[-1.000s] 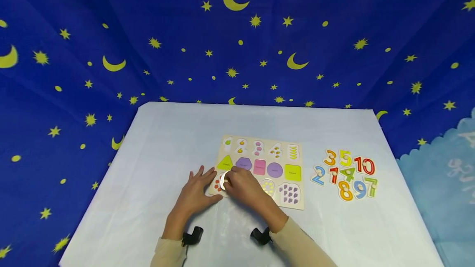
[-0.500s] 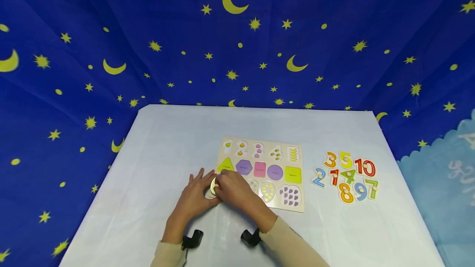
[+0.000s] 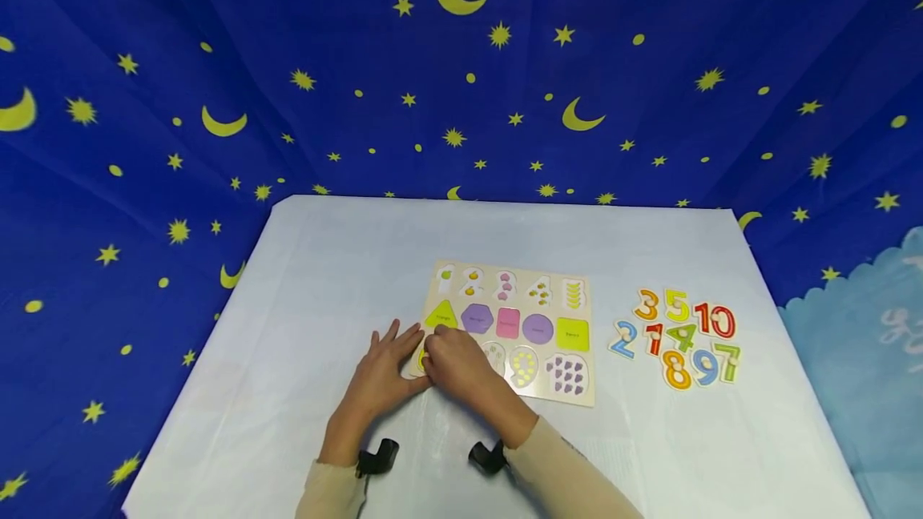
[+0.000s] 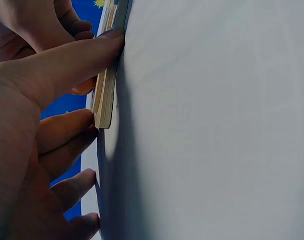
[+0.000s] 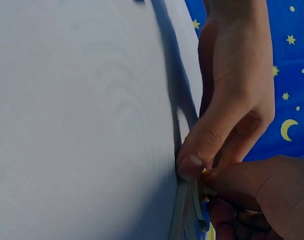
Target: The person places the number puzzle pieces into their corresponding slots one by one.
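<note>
Both of your hands meet at the near left corner of the puzzle board [image 3: 510, 327] in the head view. Your left hand [image 3: 382, 371] lies flat on the table [image 3: 324, 279], fingers straight against the board's left edge; your right hand [image 3: 454, 363] covers the corner slot, fingers curled over a small piece [image 3: 422, 359] that barely shows. Judging by that, 1 number is going in now. The 5 shape tiles fill the middle row, while every other number slot on the board looks empty. 9 loose numbers [image 3: 676, 336] lie in a group toward the table's right edge, well apart from the board, so nearly all the placing is left.

From the left wrist, your straight thumb [image 4: 67, 62] touches the board's edge [image 4: 106, 85] and the other fingers lie on the cloth.

From the right wrist, your fingers [image 5: 241, 182] curl down onto the board edge [image 5: 184, 212] beside your left thumb [image 5: 206, 140]; the piece itself is mostly hidden, so how far it has seated I cannot tell.
</note>
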`<state>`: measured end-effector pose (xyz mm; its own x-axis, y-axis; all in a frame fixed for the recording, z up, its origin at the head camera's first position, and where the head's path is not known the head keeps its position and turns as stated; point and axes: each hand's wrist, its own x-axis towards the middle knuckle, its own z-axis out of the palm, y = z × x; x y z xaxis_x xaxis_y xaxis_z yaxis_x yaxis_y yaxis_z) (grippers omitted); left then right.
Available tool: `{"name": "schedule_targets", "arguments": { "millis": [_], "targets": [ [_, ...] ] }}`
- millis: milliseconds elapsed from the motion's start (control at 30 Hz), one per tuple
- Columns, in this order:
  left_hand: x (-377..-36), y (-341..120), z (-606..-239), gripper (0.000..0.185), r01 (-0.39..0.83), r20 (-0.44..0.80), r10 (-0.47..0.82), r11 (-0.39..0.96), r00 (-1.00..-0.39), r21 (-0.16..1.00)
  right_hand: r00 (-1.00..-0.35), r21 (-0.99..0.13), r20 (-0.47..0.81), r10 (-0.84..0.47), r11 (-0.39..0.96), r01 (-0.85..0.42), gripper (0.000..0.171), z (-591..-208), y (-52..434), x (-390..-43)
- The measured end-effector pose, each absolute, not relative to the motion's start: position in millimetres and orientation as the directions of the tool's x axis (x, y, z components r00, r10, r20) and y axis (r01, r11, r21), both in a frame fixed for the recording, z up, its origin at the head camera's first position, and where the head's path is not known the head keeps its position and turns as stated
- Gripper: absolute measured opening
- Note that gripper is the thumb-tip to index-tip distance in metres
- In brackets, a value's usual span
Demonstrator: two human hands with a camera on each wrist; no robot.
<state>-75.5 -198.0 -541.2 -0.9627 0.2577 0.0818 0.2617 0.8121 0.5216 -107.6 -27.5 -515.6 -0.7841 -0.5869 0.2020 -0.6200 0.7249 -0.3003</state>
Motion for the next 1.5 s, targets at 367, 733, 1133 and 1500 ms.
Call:
{"name": "schedule_targets", "arguments": {
  "millis": [367, 733, 1133, 1500],
  "targets": [
    [-80.6, -198.5, -540.4, 0.080, 0.265, 0.076, 0.264, 0.816, -0.961, 0.514, -0.809, -0.324, 0.192, -0.556, 0.742, -0.587, 0.014, -518.2, -30.9, -112.8],
    [-87.8, -194.3, -535.4, 0.078, 0.256, 0.068, 0.258, 0.822, -0.964, 0.509, -0.821, -0.320, 0.171, -0.545, 0.757, -0.569, 0.012, -514.0, -26.8, -116.8],
    [-84.9, -195.3, -537.2, 0.081, 0.248, 0.046, 0.262, 0.821, -0.964, 0.514, -0.813, -0.380, 0.176, -0.555, 0.724, -0.576, 0.009, -518.8, -25.0, -115.9],
    [-78.9, -197.2, -540.3, 0.080, 0.243, 0.057, 0.252, 0.812, -0.966, 0.530, -0.792, -0.412, 0.189, -0.581, 0.685, -0.601, 0.006, -525.3, -25.1, -115.4]
  ]
}}
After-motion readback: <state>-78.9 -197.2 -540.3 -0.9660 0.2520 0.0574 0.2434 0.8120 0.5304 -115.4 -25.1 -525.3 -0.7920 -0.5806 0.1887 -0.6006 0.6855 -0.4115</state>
